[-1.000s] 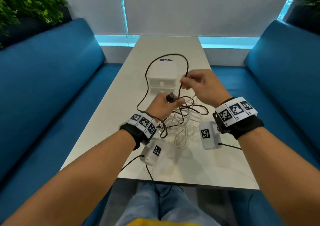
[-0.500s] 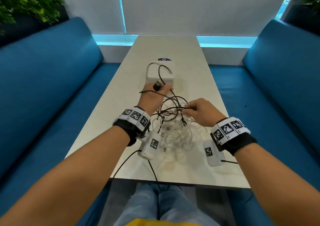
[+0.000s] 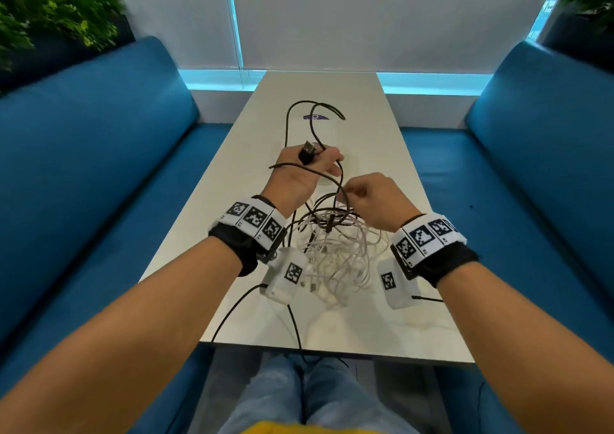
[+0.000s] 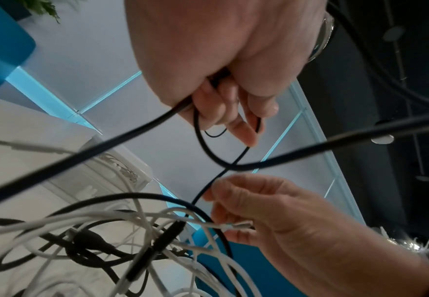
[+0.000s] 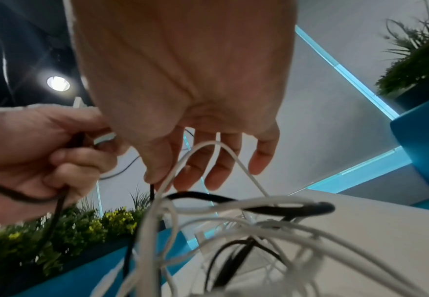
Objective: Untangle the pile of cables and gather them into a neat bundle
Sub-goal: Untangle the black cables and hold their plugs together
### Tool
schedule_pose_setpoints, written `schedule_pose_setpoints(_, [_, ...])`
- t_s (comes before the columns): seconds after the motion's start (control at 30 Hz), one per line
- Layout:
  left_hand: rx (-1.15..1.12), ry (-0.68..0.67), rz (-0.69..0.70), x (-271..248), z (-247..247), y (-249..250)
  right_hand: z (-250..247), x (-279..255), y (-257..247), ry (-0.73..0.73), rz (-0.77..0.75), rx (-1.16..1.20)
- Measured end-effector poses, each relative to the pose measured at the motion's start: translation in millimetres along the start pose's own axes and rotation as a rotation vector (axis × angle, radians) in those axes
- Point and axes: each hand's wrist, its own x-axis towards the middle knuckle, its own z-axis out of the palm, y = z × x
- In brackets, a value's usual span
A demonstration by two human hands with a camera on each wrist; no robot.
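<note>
The left hand [image 3: 300, 173], at the centre of the head view, is raised above the tabletop [image 3: 239, 181] with its fingers curled around a black cable [image 3: 314, 124]. The cable's plug [image 3: 307, 151] projects from the top of the fist. From there the cable arcs up toward the far end of the tabletop and loops back down past the hand.

The right hand [image 3: 372, 201], just right of and below the left, pinches the same black cable between thumb and forefinger where it descends toward the pile. In the left wrist view, the right hand [image 4: 271, 213] also grips a white connector [image 4: 236, 226] in its lower fingers.

The pile [image 3: 335, 251] of white and black cables lies on the tabletop in the lower centre of the frame, between the two wrists and directly below the right hand. Several strands lift off the surface toward the hands.

A white box [image 4: 111, 164] sits on the tabletop beyond the pile. Blue sofas [image 3: 93, 154] flank the tabletop on both sides.
</note>
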Motion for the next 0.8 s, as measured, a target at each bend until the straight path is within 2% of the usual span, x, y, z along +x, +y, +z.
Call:
schedule_pose_setpoints(0.13, [-0.037, 0.025, -0.053, -1.9, 2.0, 0.2, -2.7, 1.8, -8.6, -0.054, -0.032, 0.026])
schedule_pose_setpoints(0.2, [-0.037, 0.037, -0.075, -2.6, 3.3, -3.8, -3.7, 2.2, -9.7, -0.002, -0.046, 0.035])
schedule_pose_setpoints(0.3, [0.072, -0.057, -0.08, -5.5, 1.0, -20.8, -9.0, 5.5, -11.8, 0.127, -0.071, 0.143])
schedule_pose_setpoints(0.37, [0.167, -0.119, -0.106, -10.2, 0.2, -31.2, -13.8, 7.4, -14.0, 0.147, -0.084, 0.192])
schedule_pose_setpoints(0.5, [0.266, -0.156, -0.124, -12.2, 2.2, -39.6, -10.6, 7.0, -12.2, 0.138, -0.076, 0.241])
schedule_pose_setpoints(0.6, [0.348, -0.277, -0.079, -11.5, 3.3, -43.1, -7.2, 5.4, -12.6, 0.223, -0.056, 0.419])
schedule_pose_setpoints(0.63, [0.34, -0.259, -0.074, -10.4, 3.1, -46.1, -7.6, 5.4, -14.0, 0.239, -0.063, 0.466])
schedule_pose_setpoints(0.73, [0.215, -0.103, -0.112, -6.2, 0.8, -47.1, -8.9, 4.4, -12.9, 0.143, -0.034, 0.339])
schedule_pose_setpoints(0.8, [0.243, -0.046, -0.13, -2.2, -3.6, -44.8, -5.9, -0.3, -3.9, -0.034, 0.052, 0.139])
